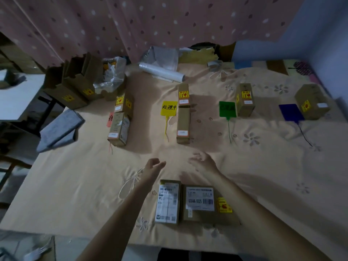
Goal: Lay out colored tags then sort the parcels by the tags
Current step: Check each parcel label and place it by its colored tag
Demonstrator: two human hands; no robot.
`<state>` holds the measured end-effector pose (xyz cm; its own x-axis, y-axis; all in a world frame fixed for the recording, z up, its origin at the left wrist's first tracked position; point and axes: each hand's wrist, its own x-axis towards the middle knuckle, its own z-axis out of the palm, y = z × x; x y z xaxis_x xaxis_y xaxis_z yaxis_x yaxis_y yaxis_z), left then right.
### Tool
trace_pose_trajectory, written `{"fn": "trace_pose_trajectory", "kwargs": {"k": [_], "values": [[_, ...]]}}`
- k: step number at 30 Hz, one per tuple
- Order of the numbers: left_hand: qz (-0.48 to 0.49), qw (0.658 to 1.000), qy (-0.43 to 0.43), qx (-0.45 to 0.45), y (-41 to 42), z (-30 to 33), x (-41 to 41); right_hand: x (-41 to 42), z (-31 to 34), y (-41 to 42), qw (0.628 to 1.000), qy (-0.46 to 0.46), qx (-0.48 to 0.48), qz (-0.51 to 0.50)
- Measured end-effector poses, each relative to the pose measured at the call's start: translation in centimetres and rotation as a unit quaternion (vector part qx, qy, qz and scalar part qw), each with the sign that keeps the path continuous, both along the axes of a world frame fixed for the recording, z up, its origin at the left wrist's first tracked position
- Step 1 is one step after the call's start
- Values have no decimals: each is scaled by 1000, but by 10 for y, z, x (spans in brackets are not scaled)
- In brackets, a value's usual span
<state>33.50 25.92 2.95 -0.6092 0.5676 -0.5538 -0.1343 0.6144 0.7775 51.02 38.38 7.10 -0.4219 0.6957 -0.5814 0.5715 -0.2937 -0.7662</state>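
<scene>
Both hands hover empty over the cream bedsheet [75, 185]: the left hand [153, 165] has its fingers loosely curled with nothing in them, and the right hand [202, 161] has its fingers spread and relaxed, a bare strip of cloth between the two. Just below the forearms, two unsorted parcels [188, 202] lie flat, side by side and touching, near the front edge. Beyond the hands is open sheet, then a row of tags with parcels standing beside them: the red tag [110, 119] is mostly hidden by two boxes, the yellow tag [169, 108] has two boxes on its right, the green tag [227, 109] has one, and the blue tag [291, 112] has one near the right edge.
</scene>
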Motion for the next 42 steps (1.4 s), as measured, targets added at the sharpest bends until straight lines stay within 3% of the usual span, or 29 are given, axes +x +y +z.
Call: {"fn": "trace_pose_trajectory", "kwargs": {"k": [4, 7, 11, 14, 18, 24, 29, 33, 37, 42], "values": [[-28, 992, 29, -117, -53, -30, 6, 7, 7, -60, 991, -55, -16, 118], [-41, 990, 17, -133, -78, -47, 9, 3, -3, -96, 975, -125, 60, 175], [-57, 990, -101, -80, -102, -5, 35, -7, -18, -137, 952, -205, 140, 177], [-86, 985, -144, -39, -121, -8, 45, -15, -23, -158, 943, -235, 174, 159], [-56, 977, -205, 4, -133, 7, 47, -22, -27, -176, 944, -238, 195, 114], [26, 961, -261, 82, -153, 16, 29, -29, -12, -193, 979, -132, 148, -42], [42, 954, -249, 163, -157, 40, 6, -23, 16, -181, 992, 45, 11, -121], [-27, 950, -233, 206, -156, 66, -11, -26, 57, -179, 977, 171, -56, -116], [-106, 931, -243, 249, -151, 110, -9, -29, 97, -181, 963, 247, -46, -95], [-108, 923, -226, 293, -155, 161, 2, -23, 134, -184, 948, 301, -34, -94]]}}
